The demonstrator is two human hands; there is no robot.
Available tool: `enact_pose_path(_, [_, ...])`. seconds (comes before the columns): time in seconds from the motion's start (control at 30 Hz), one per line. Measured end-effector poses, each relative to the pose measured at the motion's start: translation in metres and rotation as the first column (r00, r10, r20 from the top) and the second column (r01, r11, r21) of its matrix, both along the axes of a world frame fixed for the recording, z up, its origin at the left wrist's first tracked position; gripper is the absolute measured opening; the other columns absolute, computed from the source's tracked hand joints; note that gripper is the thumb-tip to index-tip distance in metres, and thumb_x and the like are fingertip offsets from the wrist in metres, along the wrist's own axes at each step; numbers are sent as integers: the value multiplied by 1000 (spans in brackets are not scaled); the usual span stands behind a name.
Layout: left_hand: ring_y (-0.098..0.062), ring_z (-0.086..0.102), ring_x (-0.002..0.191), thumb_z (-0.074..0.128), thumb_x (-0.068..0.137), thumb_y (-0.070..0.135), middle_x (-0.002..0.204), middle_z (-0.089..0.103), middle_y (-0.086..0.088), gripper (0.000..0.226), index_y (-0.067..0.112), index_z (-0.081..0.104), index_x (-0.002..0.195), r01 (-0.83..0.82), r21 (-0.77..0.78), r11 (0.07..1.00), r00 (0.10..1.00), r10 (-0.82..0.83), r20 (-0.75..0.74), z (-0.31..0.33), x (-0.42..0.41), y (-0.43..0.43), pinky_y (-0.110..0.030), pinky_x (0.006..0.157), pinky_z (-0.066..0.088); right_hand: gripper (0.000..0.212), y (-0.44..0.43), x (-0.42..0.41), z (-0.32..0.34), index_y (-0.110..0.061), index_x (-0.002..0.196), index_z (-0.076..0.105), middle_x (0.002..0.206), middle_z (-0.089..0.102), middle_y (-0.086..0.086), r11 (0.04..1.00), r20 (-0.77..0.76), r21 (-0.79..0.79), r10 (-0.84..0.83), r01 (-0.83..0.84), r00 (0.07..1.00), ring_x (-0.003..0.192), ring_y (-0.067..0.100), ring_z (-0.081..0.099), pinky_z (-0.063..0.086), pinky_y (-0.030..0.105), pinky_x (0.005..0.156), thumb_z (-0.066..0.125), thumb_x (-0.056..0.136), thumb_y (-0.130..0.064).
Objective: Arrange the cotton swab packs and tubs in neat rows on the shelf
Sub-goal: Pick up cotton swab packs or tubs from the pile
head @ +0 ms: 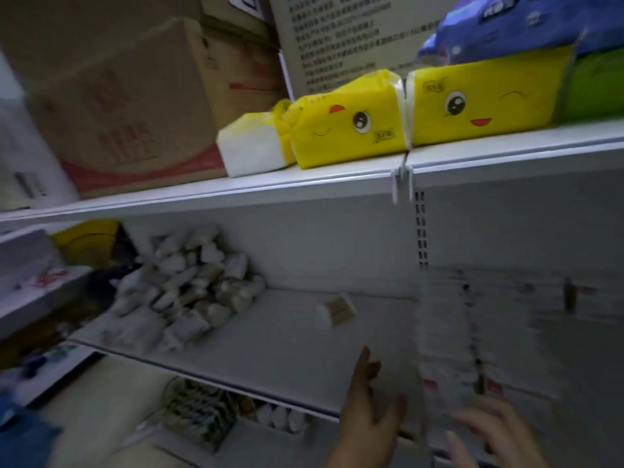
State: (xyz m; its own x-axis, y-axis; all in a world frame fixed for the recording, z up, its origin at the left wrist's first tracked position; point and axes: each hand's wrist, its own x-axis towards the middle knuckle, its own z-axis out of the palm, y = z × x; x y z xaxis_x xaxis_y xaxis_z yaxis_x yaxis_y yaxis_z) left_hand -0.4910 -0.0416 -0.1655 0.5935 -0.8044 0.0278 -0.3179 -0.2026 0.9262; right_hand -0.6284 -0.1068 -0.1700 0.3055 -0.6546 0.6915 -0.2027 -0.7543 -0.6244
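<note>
cotton swab packs heaped; one lone pack apart

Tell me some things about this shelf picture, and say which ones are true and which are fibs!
1. The yellow packs with faces sit on the upper shelf. True.
2. The pile of swab packs lies at the right end of the lower shelf. False: it lies at the left end.
3. One small pack lies alone, apart from the pile. True.
4. The left hand grips the cardboard box. False: its fingers are straight and hold nothing.
</note>
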Motion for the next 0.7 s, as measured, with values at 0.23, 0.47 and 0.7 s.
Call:
enact_pose_path(0.23, [-4, 57, 94, 56, 84, 21, 118, 58, 5, 34, 42, 46, 108, -243, 104, 964, 951, 216, 222, 19, 100, 87, -5, 72, 43, 18, 45, 100, 22, -35, 79, 49, 82, 46, -17, 912, -193, 19, 405, -410, 894, 68, -5, 47, 34, -1, 62, 54, 64, -41])
enact_pose_path(0.47, [-5, 56, 73, 53, 89, 15, 93, 60, 6, 22, 23, 64, 105, -412, 143, 900, 887, 361, 287, 18, 219, 142, -14, 63, 42, 8, 47, 226, 0, -38, 63, 54, 77, 49, -21, 850, -366, 318, 519, -421, 772, 82, 2, 53, 38, 9, 66, 50, 65, -45])
enact_pose_path(0.7, [-22, 51, 116, 53, 90, 21, 131, 52, -3, 34, 16, 58, 123, -471, 99, 877, 788, 368, 494, 27, 344, 139, -27, 90, 45, 4, 46, 338, 2, -33, 93, 48, 104, 52, -9, 910, -543, 364, 380, -198, 749, 101, 10, 53, 41, 23, 84, 51, 93, -30])
